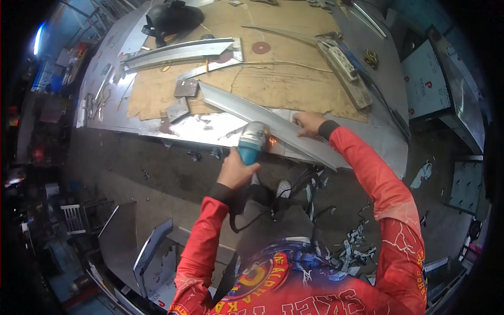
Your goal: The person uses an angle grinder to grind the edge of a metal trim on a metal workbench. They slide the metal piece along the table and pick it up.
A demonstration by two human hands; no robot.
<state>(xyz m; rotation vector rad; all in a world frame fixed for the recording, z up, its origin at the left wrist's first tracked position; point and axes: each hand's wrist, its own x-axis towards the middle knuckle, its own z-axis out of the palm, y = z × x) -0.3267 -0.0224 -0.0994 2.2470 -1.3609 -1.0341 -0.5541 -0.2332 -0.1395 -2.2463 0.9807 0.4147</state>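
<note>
My left hand (237, 169) is wrapped round the teal body of an angle grinder (251, 146). The grinder's metal head meets the near edge of a long silver metal channel (252, 113), and small orange sparks (272, 140) show beside it. That channel lies slantwise across the table's front edge, its near end sticking out past it. On the channel's right part rests my right hand (308, 124), fingers curled over its far edge and holding it. The grinder's disc is hidden from this view.
Cardboard (294, 79) covers much of the metal table (121, 113). On it lie another metal channel (178, 54), two small metal blocks (186, 88), a reddish disc (261, 48), a power strip (338, 62) and a black welding helmet (176, 21). Scraps (357, 247) litter the floor.
</note>
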